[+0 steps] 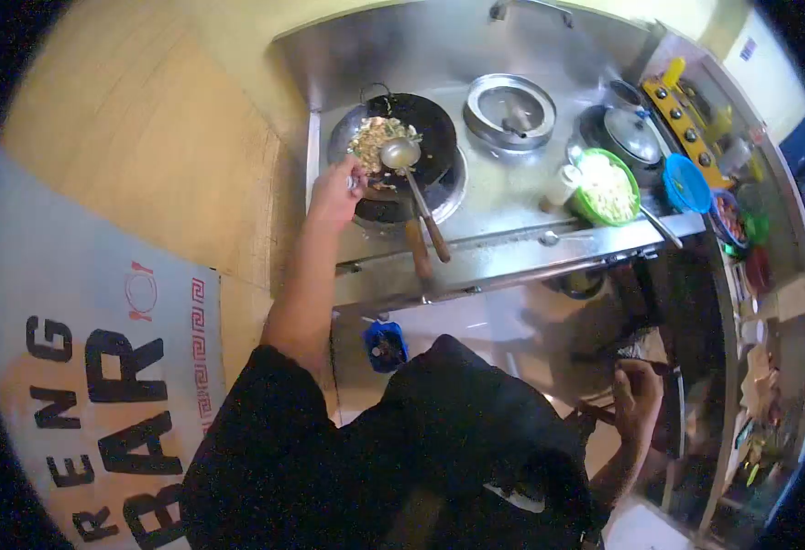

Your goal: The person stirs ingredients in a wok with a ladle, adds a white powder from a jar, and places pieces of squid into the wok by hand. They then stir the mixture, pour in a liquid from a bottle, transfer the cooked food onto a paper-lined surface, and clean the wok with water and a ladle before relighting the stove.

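A dark wok (436,124) sits on the left burner of the steel stove, with chopped, mixed food (366,145) in it. A metal ladle (400,153) rests in the wok, its wooden handle hanging over the front rim beside the wok's own wooden handle. My left hand (338,188) is over the wok's left edge, fingers pinched together; what they hold, if anything, is too small to name. Low on the right, away from the stove, my right hand (638,394) has its fingers curled near a dark, thin object that I cannot make out.
A round metal burner ring (510,112) stands mid-stove. Right of it are a bottle (563,184), a green basket (608,188) of pale chopped food, a lidded pot (632,136) and a blue bowl (687,183). A blue container (386,346) lies below the counter.
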Demonstrator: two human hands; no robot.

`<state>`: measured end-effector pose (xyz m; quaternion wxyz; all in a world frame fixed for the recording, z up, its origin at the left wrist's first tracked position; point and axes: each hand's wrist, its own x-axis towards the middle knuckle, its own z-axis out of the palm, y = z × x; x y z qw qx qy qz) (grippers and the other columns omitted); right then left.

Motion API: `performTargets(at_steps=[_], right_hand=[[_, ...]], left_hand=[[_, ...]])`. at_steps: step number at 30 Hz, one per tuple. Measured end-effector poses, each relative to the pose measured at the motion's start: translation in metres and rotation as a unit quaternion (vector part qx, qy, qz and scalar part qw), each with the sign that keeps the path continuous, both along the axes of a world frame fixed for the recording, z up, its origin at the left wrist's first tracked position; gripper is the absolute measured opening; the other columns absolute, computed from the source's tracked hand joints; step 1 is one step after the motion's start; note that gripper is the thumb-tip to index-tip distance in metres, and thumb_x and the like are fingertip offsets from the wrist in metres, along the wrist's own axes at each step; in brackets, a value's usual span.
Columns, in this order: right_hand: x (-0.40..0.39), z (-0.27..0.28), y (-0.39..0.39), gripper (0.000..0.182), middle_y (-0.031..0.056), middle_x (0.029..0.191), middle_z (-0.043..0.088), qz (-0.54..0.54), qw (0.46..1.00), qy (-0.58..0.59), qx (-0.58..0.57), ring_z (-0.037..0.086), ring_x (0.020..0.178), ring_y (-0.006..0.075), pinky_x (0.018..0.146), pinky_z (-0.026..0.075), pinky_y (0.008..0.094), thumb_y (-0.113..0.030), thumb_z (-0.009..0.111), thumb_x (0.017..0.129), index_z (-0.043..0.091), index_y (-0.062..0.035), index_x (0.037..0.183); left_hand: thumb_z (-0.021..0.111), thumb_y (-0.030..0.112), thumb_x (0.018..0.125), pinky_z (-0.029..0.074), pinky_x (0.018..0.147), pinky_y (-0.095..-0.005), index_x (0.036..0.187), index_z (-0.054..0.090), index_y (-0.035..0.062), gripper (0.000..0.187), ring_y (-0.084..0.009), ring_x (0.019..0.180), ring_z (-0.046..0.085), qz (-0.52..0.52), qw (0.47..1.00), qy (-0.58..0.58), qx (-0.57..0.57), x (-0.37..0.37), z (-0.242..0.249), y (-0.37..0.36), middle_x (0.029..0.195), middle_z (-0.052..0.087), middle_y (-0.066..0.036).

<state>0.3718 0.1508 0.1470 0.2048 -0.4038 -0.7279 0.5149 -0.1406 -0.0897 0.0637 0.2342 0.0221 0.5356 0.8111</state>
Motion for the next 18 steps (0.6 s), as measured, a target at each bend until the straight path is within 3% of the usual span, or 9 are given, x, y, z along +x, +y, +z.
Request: performTargets(at_steps=[6,8,10,11,12,14,15,16,18], right_hand=[[-0.082,-0.009,0.039,0.017,0.0048,0.089,0.065,0.092,0.994,-0.026,0.057,0.06,0.079,0.0129,0.074,0.049,0.027,-0.001,0.066,0.083,0.062,-0.0019,0.099],[-0.123,-0.002,0.057,0.018,0.006,0.089,0.066,0.142,0.986,-0.084,0.031,0.059,0.082,0.0125,0.077,0.048,0.0263,0.0,0.066,0.081,0.062,-0.0009,0.098],[-0.147,-0.009,0.077,0.018,0.0073,0.09,0.066,0.158,0.983,-0.096,-0.01,0.06,0.082,0.0138,0.078,0.048,0.0272,-0.001,0.066,0.081,0.062,0.0,0.098],[-0.157,-0.015,0.089,0.018,0.0079,0.091,0.066,0.189,0.978,-0.092,0.001,0.06,0.083,0.0142,0.078,0.048,0.0273,-0.002,0.067,0.081,0.062,0.0003,0.098],[-0.167,-0.021,0.102,0.017,0.0085,0.091,0.067,0.221,0.971,-0.088,0.013,0.061,0.083,0.0146,0.078,0.049,0.0274,-0.003,0.067,0.081,0.063,0.0006,0.097],[-0.191,-0.027,0.132,0.017,0.0092,0.092,0.067,0.257,0.962,-0.091,0.0,0.061,0.083,0.015,0.078,0.049,0.0276,-0.004,0.067,0.081,0.063,0.0006,0.097],[-0.204,-0.028,0.147,0.017,0.0098,0.093,0.067,0.281,0.955,-0.094,-0.014,0.061,0.084,0.0154,0.078,0.049,0.0279,-0.005,0.068,0.081,0.063,0.0007,0.096],[-0.219,-0.028,0.162,0.016,0.0104,0.094,0.067,0.304,0.947,-0.097,-0.029,0.061,0.084,0.0159,0.078,0.049,0.0281,-0.006,0.068,0.081,0.063,0.0007,0.095],[-0.256,-0.012,0.199,0.013,0.0097,0.092,0.067,0.356,0.927,-0.102,0.064,0.06,0.08,0.015,0.074,0.048,0.0278,-0.006,0.067,0.083,0.064,-0.0003,0.095]], left_hand=[[0.061,0.014,0.085,0.036,0.048,-0.0248,0.079,0.056,0.0065,0.011,-0.0156,0.062,0.053,0.016,1.0,-0.015,-0.008,-0.082,-0.024,0.059,0.071,0.054,-0.005],[0.061,0.014,0.085,0.039,0.048,-0.0273,0.081,0.057,0.0057,0.01,-0.0165,0.062,0.054,-0.009,0.999,-0.038,-0.007,-0.131,-0.072,0.091,0.071,0.055,-0.006],[0.06,0.015,0.086,0.044,0.051,-0.0313,0.083,0.056,0.0048,0.011,-0.0169,0.061,0.053,0.084,0.993,-0.078,-0.014,-0.14,-0.08,0.114,0.072,0.055,-0.006],[0.056,0.025,0.09,0.051,0.063,-0.0396,0.093,0.057,0.0054,0.02,-0.0216,0.072,0.058,0.027,0.998,-0.036,-0.035,-0.182,-0.132,0.115,0.084,0.059,-0.009],[0.056,0.025,0.09,0.051,0.063,-0.0396,0.093,0.057,0.0054,0.02,-0.0216,0.072,0.058,0.036,0.998,-0.037,-0.035,-0.18,-0.126,0.121,0.084,0.059,-0.009],[0.05,0.042,0.093,0.049,0.085,-0.047,0.107,0.06,0.0099,0.037,-0.0274,0.096,0.06,0.062,0.985,-0.156,-0.027,-0.165,-0.099,0.139,0.105,0.064,-0.009],[0.039,0.058,0.092,0.039,0.098,-0.052,0.116,0.058,0.0115,0.055,-0.0301,0.111,0.055,0.021,0.976,-0.2,-0.078,-0.18,-0.11,0.138,0.121,0.06,-0.009],[0.039,0.058,0.092,0.039,0.098,-0.052,0.116,0.058,0.0115,0.055,-0.0301,0.111,0.055,0.027,0.976,-0.202,-0.079,-0.189,-0.114,0.136,0.121,0.06,-0.009],[0.036,0.066,0.089,0.034,0.102,-0.0523,0.123,0.054,0.0101,0.067,-0.0304,0.115,0.052,0.013,0.982,-0.185,-0.035,-0.202,-0.123,0.132,0.122,0.059,-0.012]])
